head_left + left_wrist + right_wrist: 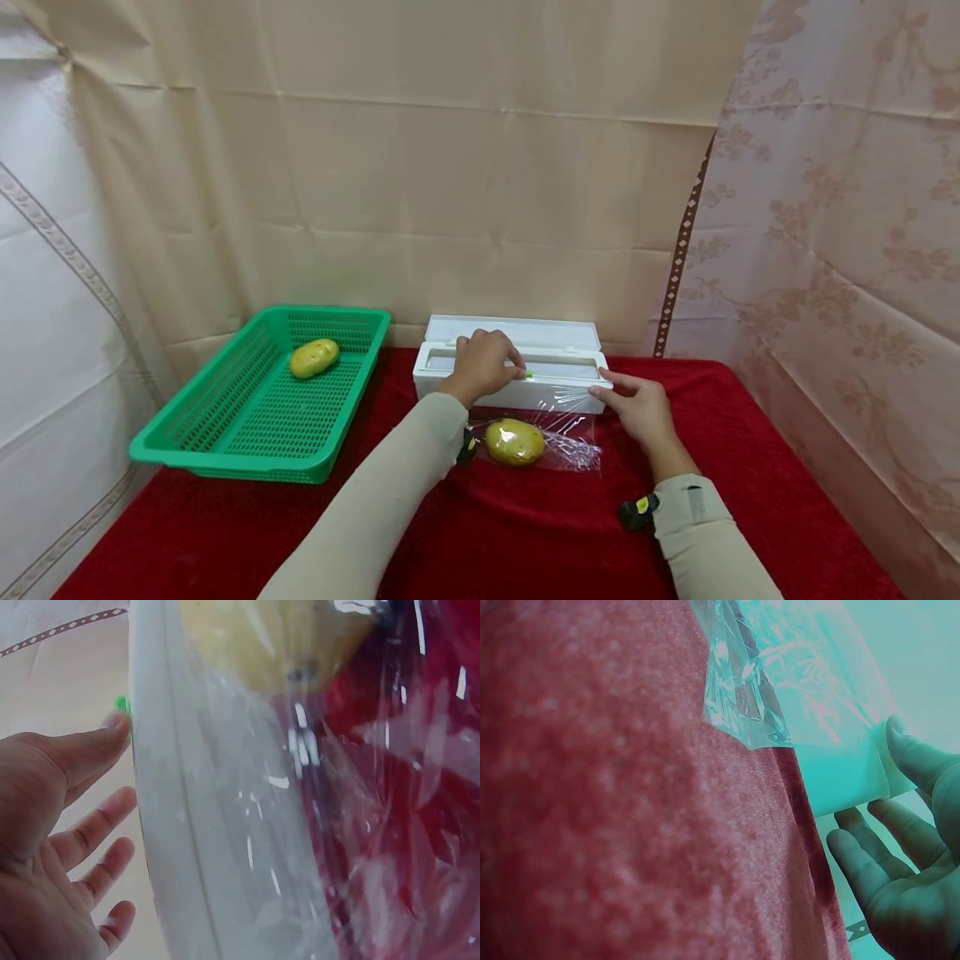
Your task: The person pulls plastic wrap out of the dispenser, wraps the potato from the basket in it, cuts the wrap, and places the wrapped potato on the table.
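A white cling film dispenser box [517, 367] stands at the back of the table with its lid raised. Clear film [573, 450] hangs from its front edge and lies over a potato [514, 442] on the cloth. My left hand [483, 364] pinches the small green slide cutter [529, 374] on the box's front rail; in the left wrist view the thumb [105, 739] is against it, the other fingers loosely spread. At the box's right end my right hand [637, 408] grips the corner, thumb in front and fingertips on top and at the end.
On the left of the table sits a green perforated basket [348, 417] with another potato [314, 358] inside. Red velvet cloth [570, 542] covers the table. Beige curtain [450, 167] hangs close behind the box, and patterned curtain [847, 250] on the right.
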`<state>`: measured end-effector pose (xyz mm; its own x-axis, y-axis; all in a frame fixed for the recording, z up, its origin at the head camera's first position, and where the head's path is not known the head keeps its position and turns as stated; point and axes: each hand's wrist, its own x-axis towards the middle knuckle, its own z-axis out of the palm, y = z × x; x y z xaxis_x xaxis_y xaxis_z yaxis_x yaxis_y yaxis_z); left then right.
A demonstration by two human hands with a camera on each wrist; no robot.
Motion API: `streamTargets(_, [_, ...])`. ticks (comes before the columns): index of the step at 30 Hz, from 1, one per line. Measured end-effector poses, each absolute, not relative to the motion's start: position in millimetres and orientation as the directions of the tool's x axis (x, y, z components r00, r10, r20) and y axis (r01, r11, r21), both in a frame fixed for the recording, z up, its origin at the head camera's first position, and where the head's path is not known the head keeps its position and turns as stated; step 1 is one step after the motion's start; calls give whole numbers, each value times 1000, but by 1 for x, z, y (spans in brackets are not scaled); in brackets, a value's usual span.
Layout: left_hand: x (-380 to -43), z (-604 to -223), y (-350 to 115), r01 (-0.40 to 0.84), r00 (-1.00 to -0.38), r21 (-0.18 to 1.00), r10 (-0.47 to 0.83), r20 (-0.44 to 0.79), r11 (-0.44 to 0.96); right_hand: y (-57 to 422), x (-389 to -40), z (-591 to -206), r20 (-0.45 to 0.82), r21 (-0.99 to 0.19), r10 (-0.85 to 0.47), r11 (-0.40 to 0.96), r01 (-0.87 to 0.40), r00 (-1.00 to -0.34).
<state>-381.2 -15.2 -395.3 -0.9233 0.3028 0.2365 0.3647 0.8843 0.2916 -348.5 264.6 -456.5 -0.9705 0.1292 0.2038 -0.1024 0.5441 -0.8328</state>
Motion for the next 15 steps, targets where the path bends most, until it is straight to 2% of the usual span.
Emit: streamTargets(15, [-385,-395,-35,350,-930,260,302,210,900,264,-351,-458,195,-839,134,535,-94,-972])
